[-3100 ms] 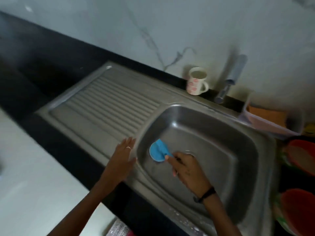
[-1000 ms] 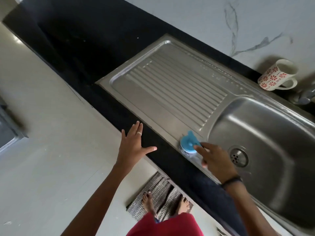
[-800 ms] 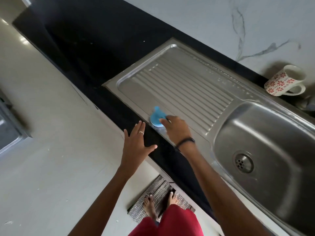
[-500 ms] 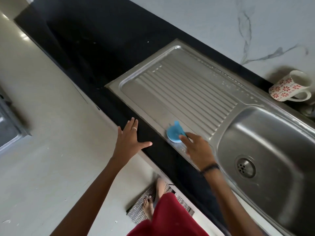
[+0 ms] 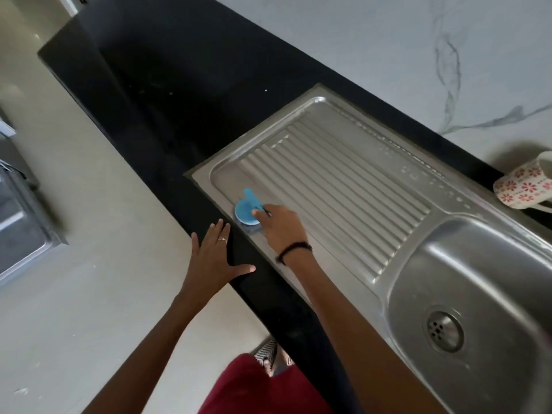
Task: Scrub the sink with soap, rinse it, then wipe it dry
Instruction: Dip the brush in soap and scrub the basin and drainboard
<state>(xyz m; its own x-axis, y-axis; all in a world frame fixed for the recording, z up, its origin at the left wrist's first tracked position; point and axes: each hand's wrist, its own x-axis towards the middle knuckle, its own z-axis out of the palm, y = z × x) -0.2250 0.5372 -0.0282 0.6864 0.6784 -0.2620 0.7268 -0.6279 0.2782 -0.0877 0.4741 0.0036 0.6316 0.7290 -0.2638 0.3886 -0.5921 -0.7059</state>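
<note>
Our right hand holds the blue scrubber at the drainboard's near-left corner; unscrubbed ribs extend far-right. Left hand stays out of it, spread flat.

You are standing in a home kitchen. A stainless steel sink with a ribbed drainboard and a basin with a round drain is set into a black stone counter that runs along a wall of white marble-look panels with grey veins. At the counter's back edge, beside the basin, a floral-patterned mug lies tipped on its side. Below the counter's front edge you see a pale tiled floor and a striped mat under your feet, the sort of thing laid before a household sink.
</note>
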